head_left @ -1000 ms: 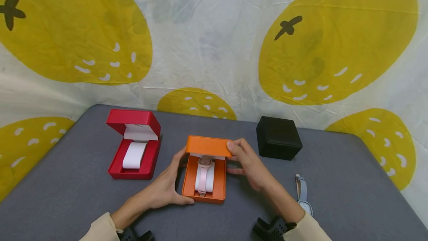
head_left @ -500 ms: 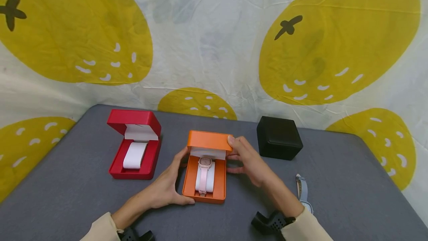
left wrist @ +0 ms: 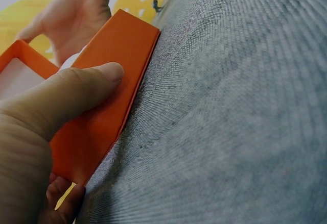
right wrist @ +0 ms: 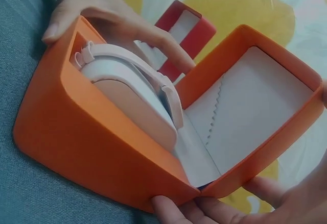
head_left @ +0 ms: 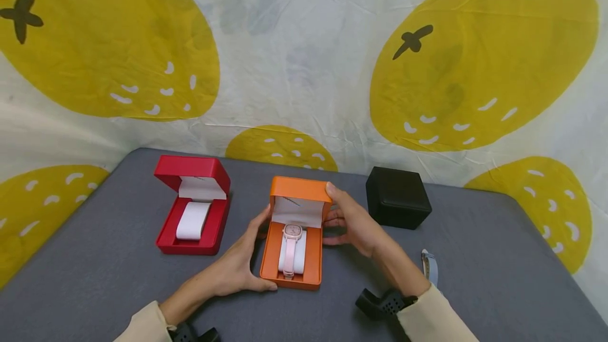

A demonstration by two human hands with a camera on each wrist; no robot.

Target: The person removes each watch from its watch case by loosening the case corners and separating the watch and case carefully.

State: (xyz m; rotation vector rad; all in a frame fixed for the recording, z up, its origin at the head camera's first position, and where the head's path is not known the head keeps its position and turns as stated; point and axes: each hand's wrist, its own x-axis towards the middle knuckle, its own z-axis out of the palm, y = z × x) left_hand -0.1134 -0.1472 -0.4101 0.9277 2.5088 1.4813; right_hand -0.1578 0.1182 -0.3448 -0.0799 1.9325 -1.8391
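An orange watch box (head_left: pixel 313 263) stands in front of me with its lid (head_left: pixel 301 189) raised. On the white cushion inside sits a pink watch (head_left: pixel 290 252), its dial toward the hinge. My left hand (head_left: pixel 235 268) grips the base from the left, its thumb pressed on the front wall in the left wrist view. At the lid's right corner, my right hand (head_left: pixel 356 226) holds the lid with its thumb, while its other fingers lie along the right side by the hinge, as the right wrist view shows. The lid's white lining is visible.
To the left stands an open red watch box (head_left: pixel 214 234) with a bare white cushion (head_left: pixel 192 220). A closed black box (head_left: pixel 398 197) is at the back right. Partly hidden by my right sleeve, a light blue watch (head_left: pixel 430 267) lies on the grey table (head_left: pixel 503 273).
The orange lid has swung further up and back under my right hand, baring more of the white lining. My left hand has stayed on the base.
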